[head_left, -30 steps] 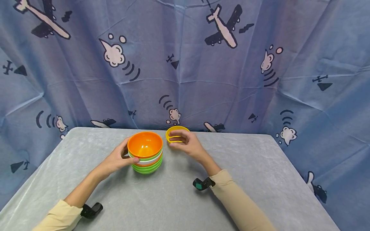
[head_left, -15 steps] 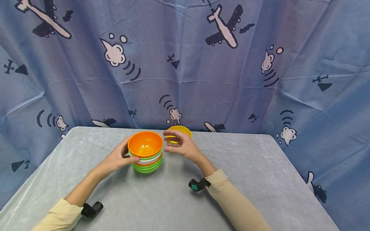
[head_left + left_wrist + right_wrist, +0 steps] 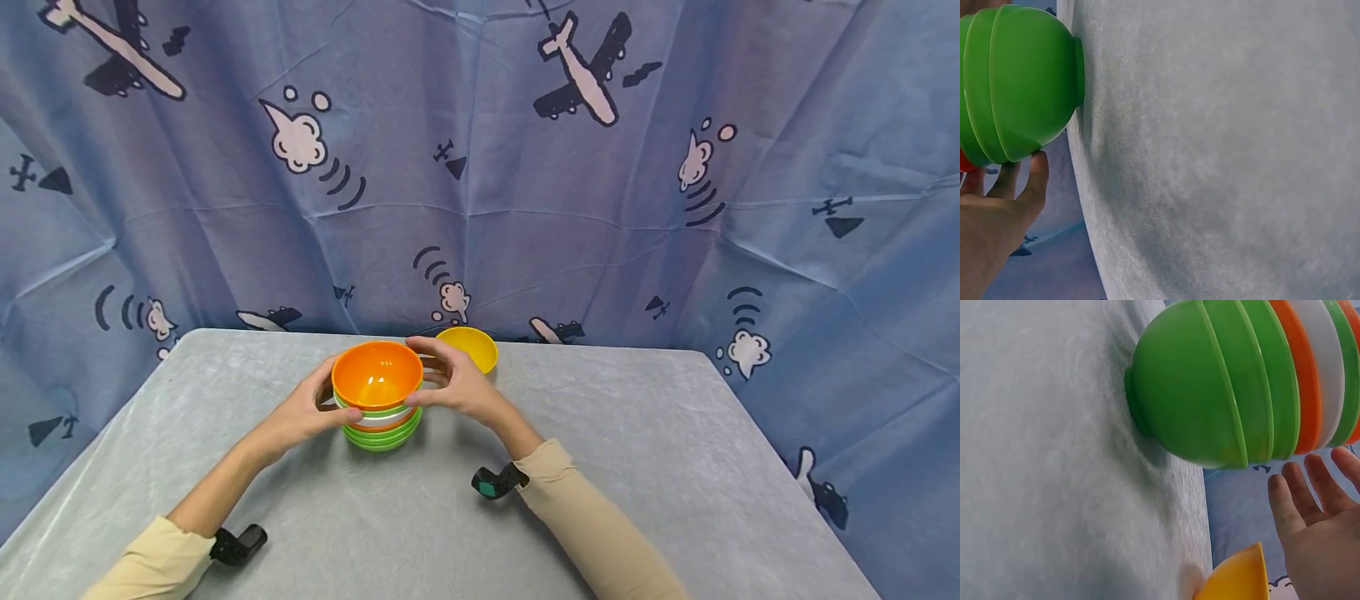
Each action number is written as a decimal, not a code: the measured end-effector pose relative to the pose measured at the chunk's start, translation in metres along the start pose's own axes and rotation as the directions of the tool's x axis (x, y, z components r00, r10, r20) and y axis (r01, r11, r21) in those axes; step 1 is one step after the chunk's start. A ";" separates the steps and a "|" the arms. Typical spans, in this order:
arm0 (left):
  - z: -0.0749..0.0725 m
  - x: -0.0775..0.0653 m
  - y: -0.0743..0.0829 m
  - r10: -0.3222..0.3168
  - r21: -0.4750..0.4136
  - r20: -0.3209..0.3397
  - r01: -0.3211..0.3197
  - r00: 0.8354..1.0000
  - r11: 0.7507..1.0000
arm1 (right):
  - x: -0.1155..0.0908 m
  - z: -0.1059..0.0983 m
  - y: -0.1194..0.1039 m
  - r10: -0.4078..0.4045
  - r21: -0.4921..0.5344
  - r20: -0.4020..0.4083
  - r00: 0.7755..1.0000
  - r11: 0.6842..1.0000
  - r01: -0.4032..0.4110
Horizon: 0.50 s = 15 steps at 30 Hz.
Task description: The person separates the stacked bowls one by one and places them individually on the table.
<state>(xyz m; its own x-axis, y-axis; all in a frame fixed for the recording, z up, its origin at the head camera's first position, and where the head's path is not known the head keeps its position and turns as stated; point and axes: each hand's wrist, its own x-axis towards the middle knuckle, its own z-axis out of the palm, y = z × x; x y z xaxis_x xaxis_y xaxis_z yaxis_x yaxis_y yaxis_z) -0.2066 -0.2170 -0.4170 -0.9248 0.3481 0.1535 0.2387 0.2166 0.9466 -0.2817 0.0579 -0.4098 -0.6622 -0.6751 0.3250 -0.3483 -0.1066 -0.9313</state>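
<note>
A stack of nested bowls [image 3: 382, 435] stands upright on the table, green at the bottom, with orange, white and green rims above and an orange bowl [image 3: 377, 375] on top. My left hand [image 3: 300, 411] holds the stack from its left side, thumb across the front and fingers behind; in the left wrist view its fingertips [image 3: 1039, 164] meet the green wall. On the other side is my right hand [image 3: 463, 387], thumb and fingers spread around the stack's right edge. The right wrist view shows its fingertips [image 3: 1277, 484] close beside the rims, palm facing the bowls.
A single yellow bowl [image 3: 483, 346] sits behind my right hand near the table's far edge. The table [image 3: 637, 467] has a grey cloth-like top. Behind it hangs a blue curtain [image 3: 510, 167] printed with planes. Each wrist carries a small black camera [image 3: 240, 546].
My right hand has moved left from in front of the yellow bowl to the right side of the stack, uncovering more of that bowl. The left hand and the stack stay where they were.
</note>
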 end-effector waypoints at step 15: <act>-0.002 0.000 -0.005 0.009 0.009 -0.004 -0.009 1.000 1.000 | 0.009 0.011 -0.001 0.029 -0.044 0.035 0.999 0.999 -0.027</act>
<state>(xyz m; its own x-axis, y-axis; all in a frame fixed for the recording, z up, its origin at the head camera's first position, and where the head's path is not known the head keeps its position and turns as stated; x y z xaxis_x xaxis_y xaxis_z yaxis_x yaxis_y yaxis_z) -0.2081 -0.2198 -0.4213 -0.9237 0.3466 0.1633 0.2498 0.2217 0.9426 -0.2798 0.0443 -0.4078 -0.6482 -0.7033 0.2918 -0.3586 -0.0562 -0.9318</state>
